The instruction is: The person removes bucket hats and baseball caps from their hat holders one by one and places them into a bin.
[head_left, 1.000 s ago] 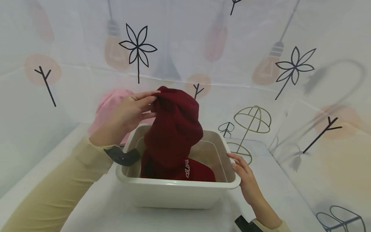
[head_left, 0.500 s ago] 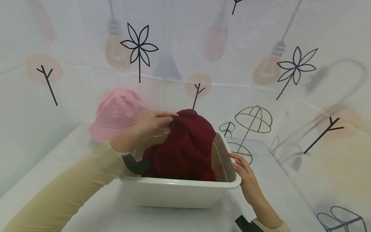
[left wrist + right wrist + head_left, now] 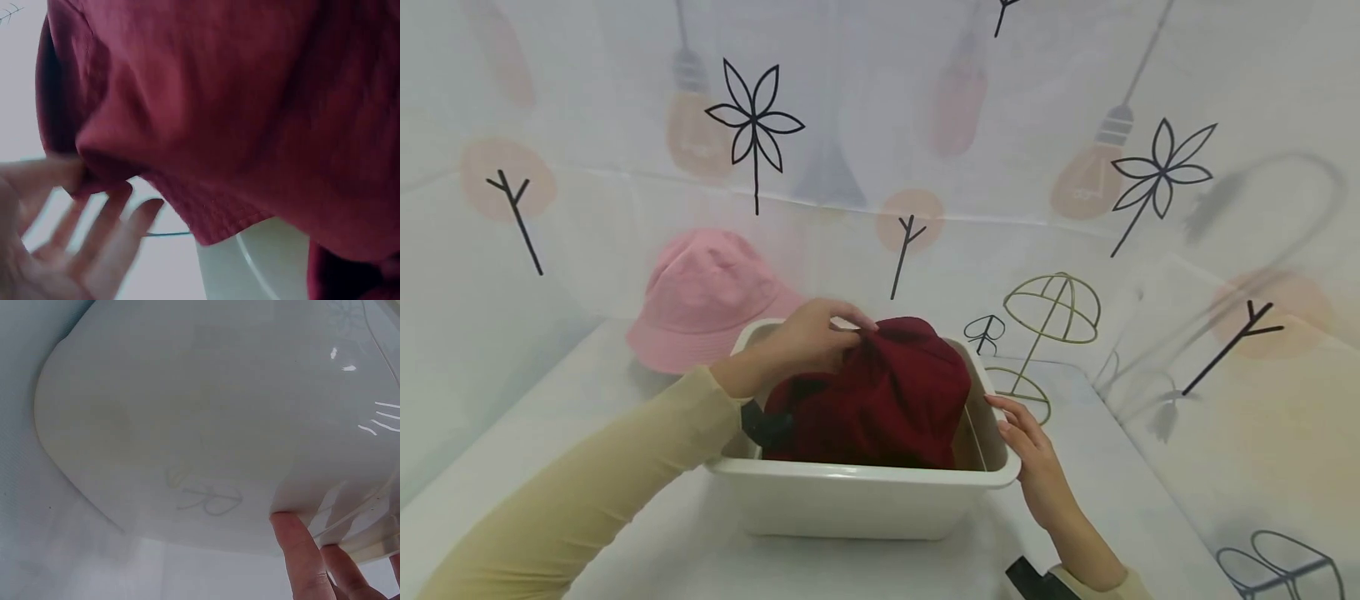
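Note:
A dark red cloth hat (image 3: 902,400) lies slumped and creased inside a white plastic basin (image 3: 865,475), its top at about the height of the far rim. My left hand (image 3: 808,342) pinches a fold at the hat's upper left between thumb and fingers. In the left wrist view, the thumb and fingertips hold the cloth (image 3: 187,112) by its edge, and a stitched border hangs beside them. My right hand (image 3: 1033,458) grips the basin's right rim near the front corner. In the right wrist view, fingers (image 3: 297,547) press the outer wall under the rim.
A pink bucket hat (image 3: 707,300) sits on the white table (image 3: 647,500), behind and left of the basin. A wire stand with a domed top (image 3: 1052,308) is behind it to the right. Patterned white cloth (image 3: 850,100) hangs at the back.
My left hand has lowered the dark red hat into the basin and moved a little right. White lettering seen earlier is now covered. The right hand and the basin have stayed put.

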Tool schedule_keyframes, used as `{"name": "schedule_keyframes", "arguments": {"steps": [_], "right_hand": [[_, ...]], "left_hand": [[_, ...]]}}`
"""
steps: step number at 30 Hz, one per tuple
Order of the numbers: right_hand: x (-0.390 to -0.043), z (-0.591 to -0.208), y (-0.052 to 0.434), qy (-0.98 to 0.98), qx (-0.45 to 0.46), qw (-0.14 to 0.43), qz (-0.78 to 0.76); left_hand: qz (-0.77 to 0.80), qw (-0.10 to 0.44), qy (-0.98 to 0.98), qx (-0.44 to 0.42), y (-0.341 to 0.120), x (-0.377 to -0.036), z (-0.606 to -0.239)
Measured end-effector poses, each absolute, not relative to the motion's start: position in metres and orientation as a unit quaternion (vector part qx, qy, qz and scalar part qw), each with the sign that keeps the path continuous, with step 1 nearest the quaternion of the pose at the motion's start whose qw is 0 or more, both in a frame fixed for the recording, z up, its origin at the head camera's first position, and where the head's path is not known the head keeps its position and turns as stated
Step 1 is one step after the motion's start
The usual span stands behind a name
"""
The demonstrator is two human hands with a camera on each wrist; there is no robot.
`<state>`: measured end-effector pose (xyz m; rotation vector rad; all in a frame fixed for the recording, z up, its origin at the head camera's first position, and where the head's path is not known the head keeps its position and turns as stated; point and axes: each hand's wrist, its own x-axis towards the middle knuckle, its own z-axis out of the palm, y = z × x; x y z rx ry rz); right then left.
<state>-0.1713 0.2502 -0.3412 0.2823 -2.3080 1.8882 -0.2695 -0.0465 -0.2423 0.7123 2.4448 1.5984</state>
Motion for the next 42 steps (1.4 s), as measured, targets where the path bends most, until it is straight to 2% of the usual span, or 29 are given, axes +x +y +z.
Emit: {"name": "schedule_keyframes", "arguments": {"steps": [2, 5, 8, 12, 17, 22, 30, 36, 42], "right_hand": [[-0.172, -0.341, 0.25, -0.768, 0.094, 0.073, 0.629], [-0.172, -0.341, 0.25, -0.767, 0.096, 0.073, 0.63], [-0.173, -0.342, 0.251, -0.766, 0.096, 0.071, 0.632], [-0.172, -0.342, 0.251, -0.761, 0.099, 0.07, 0.637], [-0.172, -0.342, 0.251, -0.759, 0.104, 0.072, 0.639], [-0.172, -0.342, 0.251, -0.758, 0.104, 0.072, 0.64], [-0.171, -0.345, 0.251, -0.752, 0.12, 0.074, 0.644], [-0.173, -0.346, 0.251, -0.752, 0.125, 0.078, 0.642], [-0.173, -0.346, 0.252, -0.75, 0.13, 0.081, 0.644]], "left_hand": [[0.477, 0.025, 0.821, 0.313, -0.048, -0.269, -0.239], [0.394, 0.012, 0.802, 0.449, -0.053, -0.27, -0.234], [0.299, 0.057, 0.781, 0.545, -0.056, -0.271, -0.23], [0.185, 0.084, 0.781, 0.59, -0.053, -0.271, -0.231], [0.118, 0.069, 0.791, 0.597, -0.04, -0.275, -0.239], [0.077, 0.085, 0.806, 0.58, -0.025, -0.283, -0.248], [-0.066, 0.168, 0.844, 0.504, 0.003, -0.283, -0.272], [-0.096, 0.231, 0.843, 0.476, 0.014, -0.288, -0.285], [-0.175, 0.242, 0.847, 0.439, 0.027, -0.287, -0.295]]}}
